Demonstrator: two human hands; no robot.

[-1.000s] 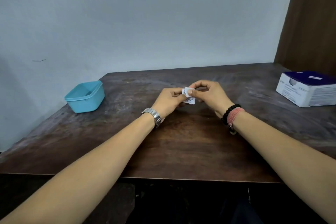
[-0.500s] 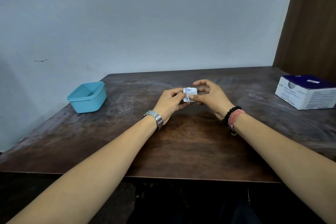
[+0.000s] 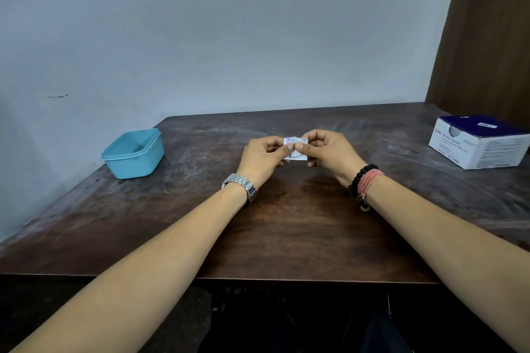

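A small white sachet with printed text [image 3: 295, 141] is held upright above the middle of the dark wooden table [image 3: 281, 223]. My left hand [image 3: 262, 157], with a metal watch on its wrist, pinches the sachet's left edge between thumb and fingers. My right hand [image 3: 329, 152], with a black bead bracelet and a pink band, pinches its right edge. The two thumbs meet at the sachet's front, so most of it is hidden.
An open light-blue plastic container [image 3: 133, 153] stands at the table's left side. A white and dark-blue box of alcohol swabs [image 3: 479, 142] sits at the right edge. A pale wall is behind and a brown panel stands at the far right.
Both hands have kept their pinch on the sachet and turned it more upright, with the thumbs closing together at its front. The container and the box have stayed in place.
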